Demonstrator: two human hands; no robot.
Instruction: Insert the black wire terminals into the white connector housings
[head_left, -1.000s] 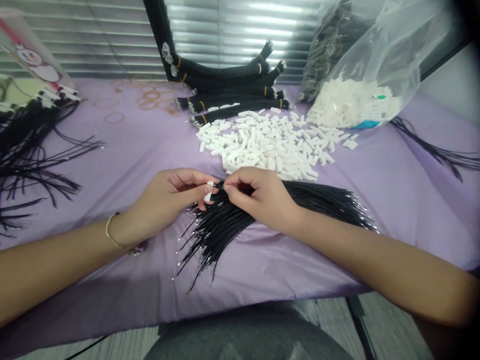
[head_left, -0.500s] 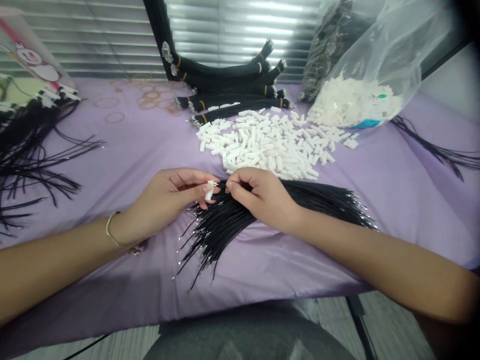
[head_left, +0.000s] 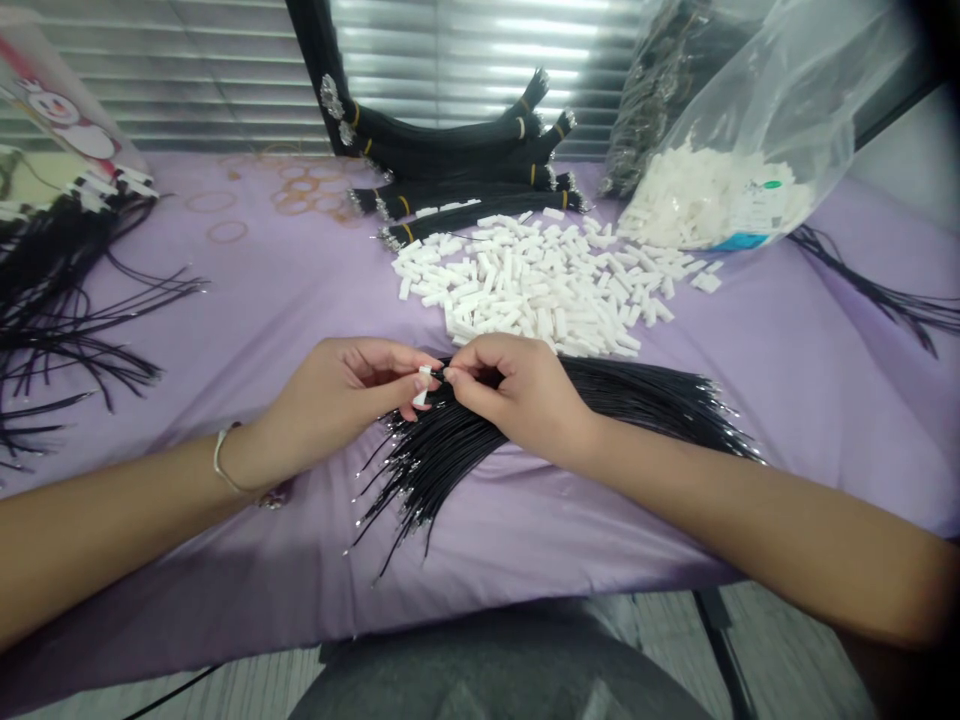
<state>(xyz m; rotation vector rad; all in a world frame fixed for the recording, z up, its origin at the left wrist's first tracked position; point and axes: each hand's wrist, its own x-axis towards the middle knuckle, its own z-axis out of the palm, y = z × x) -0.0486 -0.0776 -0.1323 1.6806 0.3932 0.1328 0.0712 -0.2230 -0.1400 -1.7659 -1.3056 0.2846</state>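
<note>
Between the thumb and fingers of my left hand (head_left: 349,390) is a small white plastic connector housing (head_left: 421,388). My right hand (head_left: 521,385) pinches a black wire (head_left: 439,375) close to its end, which meets the top of the housing; how deep it sits inside I cannot tell. Beneath both hands lies a fanned bundle of black wires (head_left: 427,470) with bare metal tips. Just beyond them spreads a heap of white connector housings (head_left: 540,285).
Tied bundles of black wires (head_left: 457,155) are stacked at the back by the blinds. A clear bag (head_left: 720,195) of white pieces stands back right. Rubber bands (head_left: 296,190) lie back left, near wires with white connectors (head_left: 67,250). The purple cloth (head_left: 247,590) ends toward me.
My right hand has shifted slightly left, closing the gap to my left hand. The wire end now reaches the white connector housing; its metal tip no longer shows.
</note>
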